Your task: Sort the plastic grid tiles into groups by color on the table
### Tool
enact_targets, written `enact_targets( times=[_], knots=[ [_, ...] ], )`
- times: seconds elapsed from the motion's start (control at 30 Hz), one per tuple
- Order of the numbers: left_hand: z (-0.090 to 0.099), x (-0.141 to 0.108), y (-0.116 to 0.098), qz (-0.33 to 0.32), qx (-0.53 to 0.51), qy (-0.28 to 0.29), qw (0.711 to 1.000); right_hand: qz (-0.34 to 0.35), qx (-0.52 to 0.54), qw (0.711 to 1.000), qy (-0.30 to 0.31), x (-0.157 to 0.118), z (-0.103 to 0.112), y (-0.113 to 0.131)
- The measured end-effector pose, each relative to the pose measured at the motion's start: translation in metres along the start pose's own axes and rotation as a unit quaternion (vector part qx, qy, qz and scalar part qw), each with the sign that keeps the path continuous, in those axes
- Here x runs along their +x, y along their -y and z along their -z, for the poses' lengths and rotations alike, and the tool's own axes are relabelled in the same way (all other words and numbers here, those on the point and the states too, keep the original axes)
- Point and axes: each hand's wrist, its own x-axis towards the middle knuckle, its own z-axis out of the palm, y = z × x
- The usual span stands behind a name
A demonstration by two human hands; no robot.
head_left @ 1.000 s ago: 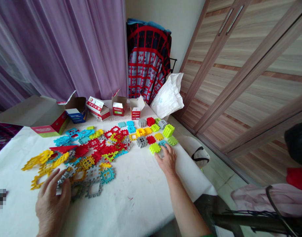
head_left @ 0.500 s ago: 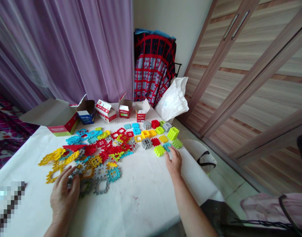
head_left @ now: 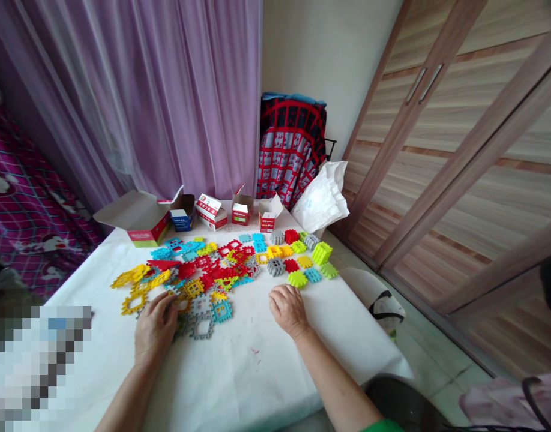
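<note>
My left hand (head_left: pixel 156 327) reaches into the near left of a pile of toothed plastic building pieces. Its fingers are bent together over pieces there, and what lies under them is hidden. Beside it are a yellow frame piece (head_left: pixel 134 303) and a grey frame piece (head_left: pixel 202 327). My right hand (head_left: pixel 288 309) is over the white cloth with curled fingers; nothing shows in it. Just beyond it sit a lime-green block (head_left: pixel 298 279) and a blue piece (head_left: pixel 312 275). A grey cube (head_left: pixel 276 267) and a red piece (head_left: pixel 291 265) are farther back.
Several opened cartons line the back, including a large one (head_left: pixel 147 234) and a blue one (head_left: pixel 182 222). A white bag (head_left: pixel 323 195) stands at the far right corner. The white cloth (head_left: pixel 239 372) covers the table. A wooden wardrobe (head_left: pixel 460 120) rises on the right.
My right hand has pulled back and left from the blue piece, its fingers now more curled. The left hand has shifted little among the pieces. The whole view has swung left.
</note>
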Motion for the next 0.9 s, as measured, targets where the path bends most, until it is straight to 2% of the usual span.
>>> enact_targets(
  times=[0.2, 0.4, 0.57, 0.67, 0.8, 0.9],
  knots=[
    [-0.002, 0.002, 0.0, -0.026, -0.009, 0.018, 0.999, 0.013, -0.031, 0.999, 0.013, -0.004, -0.005, 0.003],
    [-0.004, 0.001, 0.001, -0.03, -0.015, 0.034, 0.999, 0.028, -0.011, 0.999, 0.039, -0.004, -0.017, 0.03],
    [-0.003, -0.001, 0.0, -0.036, -0.019, 0.035, 0.999, 0.007, 0.019, 0.999, 0.047, 0.009, -0.033, 0.052],
    [-0.004, -0.002, 0.0, -0.046, -0.019, 0.038, 0.998, 0.002, 0.029, 0.999, 0.027, 0.021, -0.047, 0.057],
    [-0.009, -0.003, -0.002, -0.053, -0.004, 0.044, 0.998, -0.069, 0.011, 0.997, -0.034, 0.036, -0.067, 0.057],
    [-0.015, -0.003, -0.008, -0.04, 0.019, 0.045, 0.998, -0.117, 0.007, 0.993, -0.022, 0.046, -0.078, 0.06]
  ],
)
